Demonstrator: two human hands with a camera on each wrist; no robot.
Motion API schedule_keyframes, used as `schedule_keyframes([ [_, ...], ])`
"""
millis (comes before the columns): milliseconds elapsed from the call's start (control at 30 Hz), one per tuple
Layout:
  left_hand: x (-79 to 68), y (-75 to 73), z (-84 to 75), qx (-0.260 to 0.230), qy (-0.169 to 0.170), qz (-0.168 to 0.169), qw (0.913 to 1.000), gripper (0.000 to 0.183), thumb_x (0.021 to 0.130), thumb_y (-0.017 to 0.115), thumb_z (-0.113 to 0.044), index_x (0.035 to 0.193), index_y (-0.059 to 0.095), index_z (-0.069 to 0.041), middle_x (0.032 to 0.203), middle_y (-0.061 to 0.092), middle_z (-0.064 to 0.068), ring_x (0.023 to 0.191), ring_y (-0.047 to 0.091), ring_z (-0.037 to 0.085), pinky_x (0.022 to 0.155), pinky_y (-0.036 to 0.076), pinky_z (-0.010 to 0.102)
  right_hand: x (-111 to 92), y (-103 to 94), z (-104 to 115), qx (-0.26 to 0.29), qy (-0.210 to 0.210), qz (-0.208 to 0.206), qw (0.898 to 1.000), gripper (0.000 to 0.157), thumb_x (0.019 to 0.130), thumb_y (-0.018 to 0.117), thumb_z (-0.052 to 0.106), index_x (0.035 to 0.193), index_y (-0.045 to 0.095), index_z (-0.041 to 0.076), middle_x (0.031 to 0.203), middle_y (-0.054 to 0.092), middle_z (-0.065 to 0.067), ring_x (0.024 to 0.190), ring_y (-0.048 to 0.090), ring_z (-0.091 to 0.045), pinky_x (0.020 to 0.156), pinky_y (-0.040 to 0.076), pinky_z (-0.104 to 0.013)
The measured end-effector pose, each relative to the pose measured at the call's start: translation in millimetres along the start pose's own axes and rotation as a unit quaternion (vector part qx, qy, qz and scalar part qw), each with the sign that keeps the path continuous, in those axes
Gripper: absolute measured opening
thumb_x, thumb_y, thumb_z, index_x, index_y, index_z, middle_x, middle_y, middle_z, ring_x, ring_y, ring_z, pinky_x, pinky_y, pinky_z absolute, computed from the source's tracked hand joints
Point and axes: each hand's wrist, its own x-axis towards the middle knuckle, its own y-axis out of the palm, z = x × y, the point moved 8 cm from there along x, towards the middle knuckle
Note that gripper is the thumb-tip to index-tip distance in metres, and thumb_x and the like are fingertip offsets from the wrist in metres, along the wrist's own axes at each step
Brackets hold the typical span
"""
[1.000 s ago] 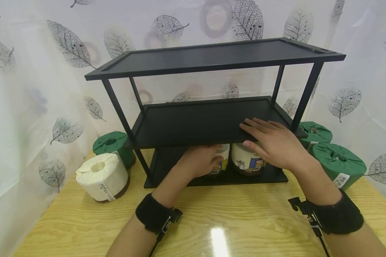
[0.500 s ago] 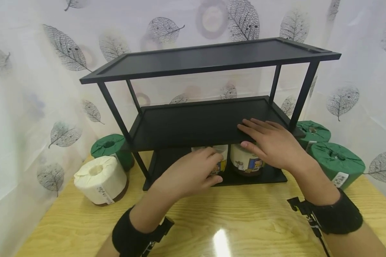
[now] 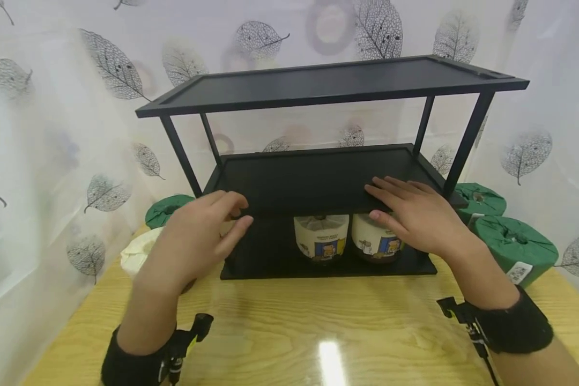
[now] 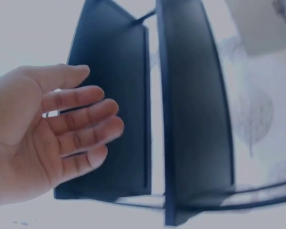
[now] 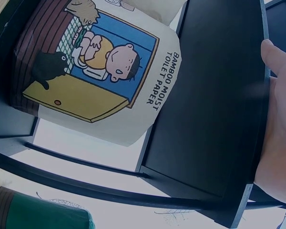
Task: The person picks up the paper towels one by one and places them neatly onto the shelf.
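Observation:
My left hand [image 3: 188,241] is in the air at the front left corner of a black three-tier rack, its fingers loosely bent around nothing. It partly covers a cream-wrapped toilet roll [image 3: 136,251] on the table behind it. In the left wrist view the palm and slightly bent fingers [image 4: 93,121] show bare against the rack. My right hand [image 3: 412,217] rests flat on the front edge of the middle shelf [image 3: 309,177], thumb at the rim. Below, two cream toilet rolls with cartoon prints stand side by side on the bottom shelf: a left roll [image 3: 322,238] and a right roll [image 3: 372,238].
One green-wrapped roll [image 3: 166,208] stands behind the left hand. Right of the rack are two more, a nearer green roll [image 3: 516,247] and a farther green roll [image 3: 482,200]. The rack's top shelf [image 3: 333,83] overhangs the middle one. A leaf-patterned curtain [image 3: 111,214] encloses the wooden table [image 3: 270,332].
My left hand has come away from the left roll on the bottom shelf and moved left, out in front of the rack's corner. The right hand stays on the middle shelf.

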Motion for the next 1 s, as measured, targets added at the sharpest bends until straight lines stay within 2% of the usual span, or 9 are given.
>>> schedule_keyframes([
  [100,-5.8,-9.4,23.1,0.018,-0.069,0.009,0.9974,0.019,0.098,0.062,-0.026,0.101,0.065,-0.007,0.087,0.070,0.005,0.072,0.065,0.020,0.061,0.053,0.039,-2,1.5,0,0.003,-0.004,-0.003,1.000,0.057,0.103,0.051,0.043,0.152,0.044,0.014,0.157,0.041,-0.013,0.145,0.039,-0.036,0.115,0.033,-0.057],
  [167,-10.5,-13.3,39.0,0.042,-0.132,0.030,0.9899,0.023,0.100,0.059,-0.028,0.101,0.062,-0.005,0.081,0.069,0.008,0.065,0.062,0.023,0.051,0.049,0.039,-3,1.7,0,0.001,-0.006,-0.006,1.000,0.057,0.103,0.051,0.043,0.152,0.045,0.014,0.157,0.042,-0.013,0.144,0.039,-0.036,0.114,0.034,-0.057],
  [267,-18.4,-13.4,61.2,0.078,-0.227,0.082,0.9673,0.029,0.101,0.054,-0.032,0.102,0.055,-0.003,0.076,0.065,0.015,0.061,0.061,0.029,0.044,0.041,0.040,-3,1.4,-1,0.002,-0.004,-0.010,1.000,0.056,0.103,0.051,0.043,0.151,0.045,0.014,0.157,0.042,-0.013,0.144,0.039,-0.036,0.114,0.034,-0.058],
  [333,-22.3,-10.4,73.6,0.091,-0.269,0.114,0.9518,0.031,0.103,0.050,-0.034,0.103,0.052,-0.002,0.075,0.062,0.018,0.061,0.060,0.033,0.042,0.039,0.042,-3,1.0,-1,0.003,-0.004,-0.011,1.000,0.056,0.103,0.051,0.044,0.151,0.045,0.014,0.157,0.042,-0.013,0.144,0.039,-0.036,0.114,0.034,-0.057],
  [567,-29.6,4.9,112.8,0.090,-0.335,0.157,0.9248,0.048,0.105,0.043,-0.042,0.105,0.050,0.005,0.086,0.063,0.028,0.071,0.063,0.046,0.051,0.043,0.049,-1,0.0,-1,0.003,-0.004,-0.013,1.000,0.057,0.103,0.051,0.044,0.151,0.045,0.015,0.157,0.042,-0.012,0.144,0.039,-0.035,0.114,0.034,-0.057],
  [700,-33.6,17.8,135.3,0.082,-0.362,0.194,0.9079,0.051,0.104,0.045,-0.044,0.109,0.049,0.007,0.092,0.062,0.027,0.075,0.062,0.043,0.058,0.045,0.050,-1,0.0,-1,0.003,-0.007,-0.017,1.000,0.057,0.103,0.051,0.044,0.151,0.045,0.015,0.157,0.042,-0.012,0.144,0.039,-0.035,0.114,0.034,-0.057],
  [800,-36.0,27.9,148.8,0.067,-0.378,0.222,0.8963,0.051,0.102,0.047,-0.044,0.109,0.051,0.007,0.091,0.060,0.023,0.076,0.059,0.038,0.062,0.044,0.048,-1,0.4,-1,0.003,-0.009,-0.019,1.000,0.057,0.103,0.052,0.043,0.151,0.045,0.015,0.156,0.043,-0.013,0.144,0.040,-0.036,0.114,0.034,-0.057],
  [867,-38.0,33.3,156.6,0.059,-0.385,0.233,0.8910,0.051,0.101,0.049,-0.044,0.106,0.055,0.006,0.087,0.060,0.020,0.075,0.058,0.036,0.062,0.043,0.046,-1,0.9,-1,0.002,-0.008,-0.018,1.000,0.057,0.102,0.053,0.043,0.151,0.045,0.014,0.156,0.043,-0.013,0.144,0.040,-0.036,0.114,0.034,-0.057],
  [1000,-41.0,44.1,168.3,0.051,-0.386,0.248,0.8873,0.051,0.095,0.059,-0.046,0.105,0.063,0.004,0.085,0.062,0.018,0.075,0.058,0.032,0.061,0.045,0.045,-1,1.6,-1,0.000,-0.005,-0.014,1.000,0.058,0.102,0.054,0.042,0.151,0.045,0.015,0.157,0.042,-0.013,0.144,0.040,-0.036,0.114,0.034,-0.057],
])
